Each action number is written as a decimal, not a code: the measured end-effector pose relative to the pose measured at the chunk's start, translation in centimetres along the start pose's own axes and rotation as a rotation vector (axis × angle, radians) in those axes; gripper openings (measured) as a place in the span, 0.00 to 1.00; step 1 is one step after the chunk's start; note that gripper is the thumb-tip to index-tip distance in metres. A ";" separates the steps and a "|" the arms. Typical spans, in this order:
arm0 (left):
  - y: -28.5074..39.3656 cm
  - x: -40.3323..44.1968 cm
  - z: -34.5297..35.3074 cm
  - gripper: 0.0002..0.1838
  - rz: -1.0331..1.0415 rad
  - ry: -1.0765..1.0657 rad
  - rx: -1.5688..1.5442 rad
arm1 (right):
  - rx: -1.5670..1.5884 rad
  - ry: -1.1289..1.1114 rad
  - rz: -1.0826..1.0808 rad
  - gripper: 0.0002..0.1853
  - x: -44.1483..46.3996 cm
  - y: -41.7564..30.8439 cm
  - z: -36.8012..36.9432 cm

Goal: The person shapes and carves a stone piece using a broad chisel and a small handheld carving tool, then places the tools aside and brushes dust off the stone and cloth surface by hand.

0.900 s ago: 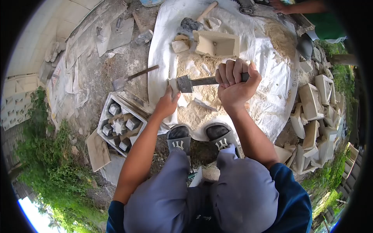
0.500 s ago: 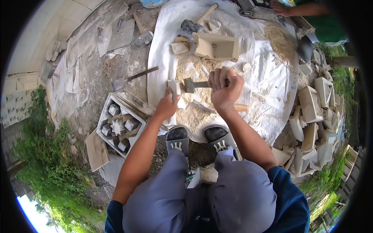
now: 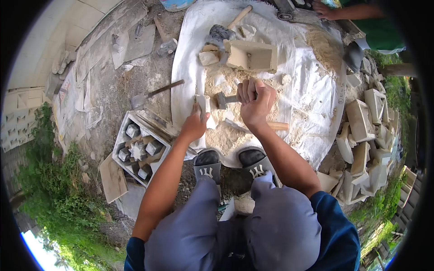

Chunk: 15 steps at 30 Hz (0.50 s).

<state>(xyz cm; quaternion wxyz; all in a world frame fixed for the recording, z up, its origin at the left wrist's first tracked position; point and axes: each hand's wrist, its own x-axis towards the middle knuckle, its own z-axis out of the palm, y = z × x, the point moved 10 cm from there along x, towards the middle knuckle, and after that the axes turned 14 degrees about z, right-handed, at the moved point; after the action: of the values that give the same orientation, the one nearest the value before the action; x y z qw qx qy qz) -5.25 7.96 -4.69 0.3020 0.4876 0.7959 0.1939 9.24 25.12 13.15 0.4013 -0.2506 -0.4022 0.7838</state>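
Observation:
My left hand (image 3: 195,123) is closed around a pale broken slab (image 3: 205,107), which stands on edge over the crumbs. In my right hand (image 3: 257,101) is a hammer (image 3: 221,100), gripped by its handle. The hammer's metal head is just right of the slab, with a small gap between them. Below it, a tool with a wooden handle (image 3: 277,126) lies on the pale crumbs (image 3: 226,140). A broken hollow block (image 3: 252,55) rests on the white sheet (image 3: 187,67) beyond my hands.
A hexagonal mould (image 3: 120,137) holding several grey blocks stands left. A long-handled tool (image 3: 158,90) lies on the ground. Broken hollow blocks (image 3: 361,122) are heaped right. At the upper right are a pile of sandy powder (image 3: 325,47) and another person's hand (image 3: 325,10).
My right hand and the hammer have shifted slightly left, and the hammer has tilted a little. My left hand still grips the slab in nearly the same place.

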 end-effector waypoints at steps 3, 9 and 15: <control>-0.1 -0.8 0.1 0.42 -0.039 -0.066 -0.060 | 0.120 0.044 0.033 0.22 0.8 -0.6 -1.7; 1.5 -2.3 -0.2 0.46 -0.055 0.043 0.043 | 0.129 0.188 -0.015 0.20 0.6 -2.1 -5.9; 1.6 -2.3 -1.5 0.42 -0.003 0.178 0.094 | 0.152 0.228 0.038 0.19 1.7 -1.9 -6.9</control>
<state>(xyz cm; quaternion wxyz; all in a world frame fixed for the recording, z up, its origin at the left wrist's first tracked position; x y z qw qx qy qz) -4.41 6.61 -1.94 0.2071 0.4809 0.8285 0.1985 14.13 30.17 10.82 0.4472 -0.3147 -0.2887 0.7859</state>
